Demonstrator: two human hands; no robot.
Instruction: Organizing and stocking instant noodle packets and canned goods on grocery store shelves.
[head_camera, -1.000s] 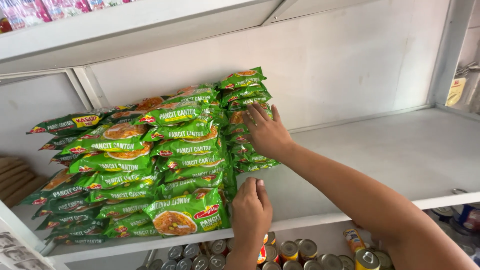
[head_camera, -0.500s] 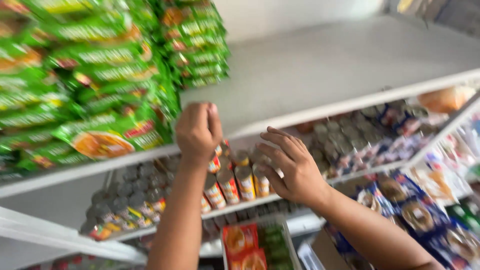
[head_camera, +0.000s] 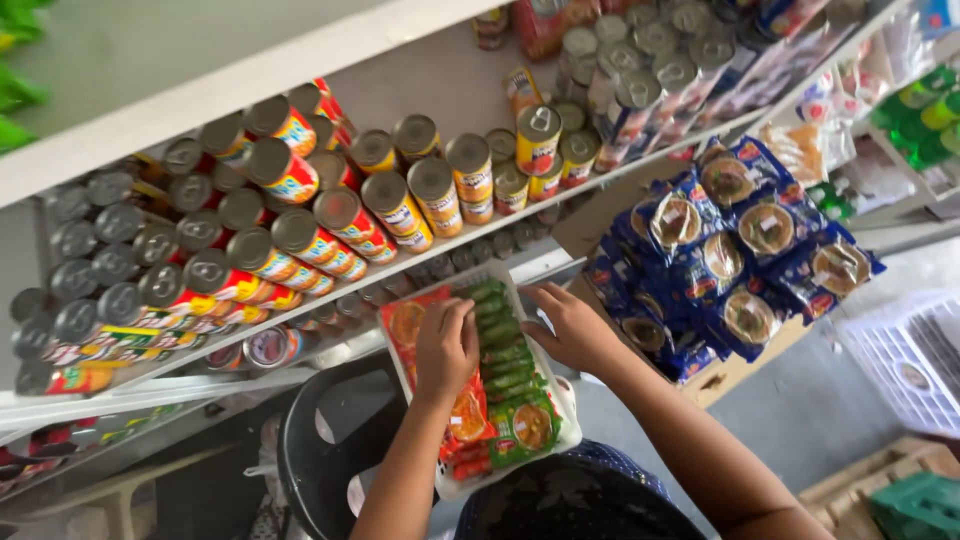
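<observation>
A white basket sits low in front of me, below the shelves. It holds a row of green noodle packets standing on edge and some red packets beside them. My left hand lies over the red packets, its fingers curled against the left side of the green row. On the right side of that row, my right hand presses with its fingers bent at the basket's far corner. The green row is clasped between both hands.
A white shelf runs above rows of tin cans lying on a lower shelf. Blue round-windowed packets are stacked at the right. On the floor are a black bin, a white crate and a green crate.
My view has dropped from the top shelf of green packets to the basket below. Both hands left that stack and came down onto the packets in the basket.
</observation>
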